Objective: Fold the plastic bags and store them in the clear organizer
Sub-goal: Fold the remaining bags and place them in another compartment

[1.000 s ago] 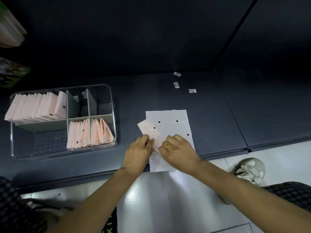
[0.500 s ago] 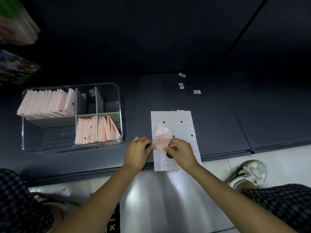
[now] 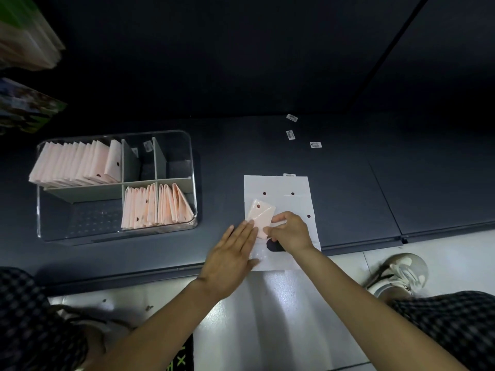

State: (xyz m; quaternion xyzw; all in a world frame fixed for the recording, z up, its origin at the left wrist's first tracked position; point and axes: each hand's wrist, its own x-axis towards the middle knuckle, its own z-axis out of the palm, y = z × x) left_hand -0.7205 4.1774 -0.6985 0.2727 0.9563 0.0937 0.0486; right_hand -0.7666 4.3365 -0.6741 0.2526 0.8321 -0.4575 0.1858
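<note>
A small folded pink plastic bag [image 3: 261, 215] lies on a stack of flat white bags [image 3: 284, 186] at the dark shelf's front edge. My right hand [image 3: 290, 231] pinches the folded bag's right side. My left hand [image 3: 231, 255] lies flat with straight fingers, its fingertips touching the folded bag's lower left edge. The clear organizer [image 3: 187, 156] stands to the left. Its back left compartment and front right compartment each hold a row of folded pink bags [image 3: 77, 164].
Three small white labels [image 3: 290, 135] lie on the dark shelf [image 3: 348, 183] behind the bags. The organizer's front left and back right compartments hold no bags. A shoe [image 3: 399, 274] rests on the white floor at right. Packaged goods [image 3: 24, 49] sit at the far left.
The folded bag went from held between both hands to lying on the stack. My left hand let go and flattened beside it; my right hand keeps its pinch.
</note>
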